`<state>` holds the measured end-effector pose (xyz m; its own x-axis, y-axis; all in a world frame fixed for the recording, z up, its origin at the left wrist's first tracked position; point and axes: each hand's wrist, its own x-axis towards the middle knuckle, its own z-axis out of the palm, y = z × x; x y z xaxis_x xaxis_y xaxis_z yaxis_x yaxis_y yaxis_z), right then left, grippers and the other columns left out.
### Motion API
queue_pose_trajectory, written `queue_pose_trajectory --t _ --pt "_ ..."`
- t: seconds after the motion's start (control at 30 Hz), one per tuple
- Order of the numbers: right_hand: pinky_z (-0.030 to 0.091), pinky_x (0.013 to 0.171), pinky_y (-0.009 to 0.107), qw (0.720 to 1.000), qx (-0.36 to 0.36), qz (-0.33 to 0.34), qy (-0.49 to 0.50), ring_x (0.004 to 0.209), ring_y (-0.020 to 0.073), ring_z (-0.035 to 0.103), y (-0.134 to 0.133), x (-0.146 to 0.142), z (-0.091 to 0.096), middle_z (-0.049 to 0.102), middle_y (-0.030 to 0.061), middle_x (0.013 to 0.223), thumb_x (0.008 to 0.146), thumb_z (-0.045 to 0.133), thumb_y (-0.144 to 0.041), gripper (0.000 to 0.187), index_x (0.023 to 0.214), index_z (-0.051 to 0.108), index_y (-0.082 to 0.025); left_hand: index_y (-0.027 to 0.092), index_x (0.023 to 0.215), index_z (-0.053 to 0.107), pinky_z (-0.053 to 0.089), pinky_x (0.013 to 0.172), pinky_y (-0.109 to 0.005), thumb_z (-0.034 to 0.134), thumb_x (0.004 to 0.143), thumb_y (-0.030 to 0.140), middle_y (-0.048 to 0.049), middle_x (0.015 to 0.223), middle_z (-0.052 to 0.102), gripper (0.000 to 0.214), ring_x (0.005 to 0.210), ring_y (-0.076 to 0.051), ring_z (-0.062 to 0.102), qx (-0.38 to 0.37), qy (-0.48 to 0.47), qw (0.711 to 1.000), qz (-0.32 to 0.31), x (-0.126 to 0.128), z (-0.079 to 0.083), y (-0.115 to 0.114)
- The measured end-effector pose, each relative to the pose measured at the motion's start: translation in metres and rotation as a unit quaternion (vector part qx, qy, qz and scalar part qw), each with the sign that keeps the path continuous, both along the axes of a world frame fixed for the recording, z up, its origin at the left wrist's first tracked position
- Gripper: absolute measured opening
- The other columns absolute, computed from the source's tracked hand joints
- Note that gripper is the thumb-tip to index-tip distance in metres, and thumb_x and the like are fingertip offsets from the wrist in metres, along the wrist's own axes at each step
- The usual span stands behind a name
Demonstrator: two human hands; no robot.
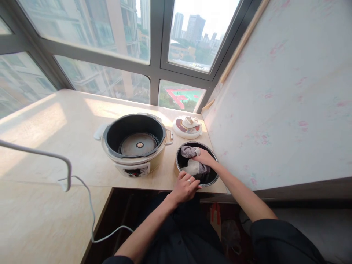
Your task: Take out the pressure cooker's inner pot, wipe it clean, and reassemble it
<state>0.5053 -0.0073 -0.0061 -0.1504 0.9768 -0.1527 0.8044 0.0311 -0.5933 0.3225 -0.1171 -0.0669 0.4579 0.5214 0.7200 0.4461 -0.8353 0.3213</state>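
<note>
A dark round inner pot [213, 178] stands near the front edge of the wooden counter, close to the wall. My left hand [186, 187], with a ring on one finger, is closed over the pot's near rim. Inside the pot, my right hand [204, 157] grips a grey and white cloth [194, 167], which lies bunched against the pot's inside. Part of my right fingers is hidden by the cloth. Left of the pot sits the open pressure cooker body [134, 146], its dark cavity showing a round heating plate. Behind the pot rests the cooker's lid [188, 127].
A large window [154, 47] rises behind the counter [74, 146]. The patterned wall [283, 110] stands close on the right. At the left, a grey curved bar [55, 156] and a thin cable [93, 216] cross the view. Shaded items lie below the counter.
</note>
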Motion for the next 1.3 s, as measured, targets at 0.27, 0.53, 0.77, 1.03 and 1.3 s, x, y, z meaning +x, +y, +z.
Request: queue_pose_trajectory --t 0.27,0.53,0.77,1.03,1.3 --pt "0.049 0.086 0.044 0.974 -0.113 0.029 -0.193 0.105 0.0412 0.065 0.003 -0.018 -0.023 0.067 0.0215 0.119 0.05 0.092 -0.044 0.079 0.118 0.064 -0.015 0.021 0.153 0.036 0.035 0.11 -0.052 0.059 0.093 0.026 -0.0211 0.15 0.048 0.064 0.14 -0.033 0.045 -0.099 -0.131 0.972 0.168 -0.018 -0.002 -0.019" --pt "0.05 0.08 0.029 0.981 -0.169 0.042 -0.086 0.099 0.028 0.068 0.008 -0.047 -0.03 0.072 0.0125 0.113 0.057 0.084 -0.026 0.059 0.113 0.067 -0.014 0.022 0.162 -0.007 0.028 0.122 -0.053 0.041 0.103 0.033 -0.0168 0.169 0.006 0.078 0.156 -0.03 0.013 -0.275 -0.141 0.945 0.106 -0.01 -0.023 -0.021" --pt "0.049 0.063 0.022 0.959 -0.266 0.074 0.064 0.075 0.0177 0.066 -0.007 -0.038 -0.008 0.074 0.0043 0.087 0.061 0.075 -0.023 0.03 0.089 0.07 -0.012 0.018 0.162 -0.007 0.016 0.125 -0.053 0.036 0.103 0.038 -0.0158 0.169 -0.004 0.076 0.156 -0.029 0.003 -0.327 -0.154 0.928 0.092 -0.008 -0.03 -0.023" --pt "0.046 0.072 0.02 0.932 -0.235 0.276 0.033 0.081 0.0163 0.063 -0.017 -0.011 0.056 0.071 -0.0032 0.086 0.052 0.077 -0.017 0.045 0.096 0.072 -0.015 0.019 0.163 0.0 0.013 0.126 -0.051 0.038 0.103 0.036 -0.0136 0.17 -0.001 0.073 0.156 -0.027 0.003 -0.299 -0.19 0.93 0.099 -0.003 -0.04 -0.023" --pt "0.047 0.069 0.02 0.921 -0.206 0.33 -0.016 0.072 0.0147 0.063 -0.036 -0.005 0.116 0.071 -0.0037 0.076 0.054 0.069 -0.011 0.028 0.08 0.075 -0.018 0.016 0.162 0.008 0.014 0.125 -0.051 0.039 0.101 0.037 -0.0166 0.169 0.007 0.072 0.156 -0.028 0.009 -0.33 -0.205 0.91 0.145 0.004 -0.035 -0.024"
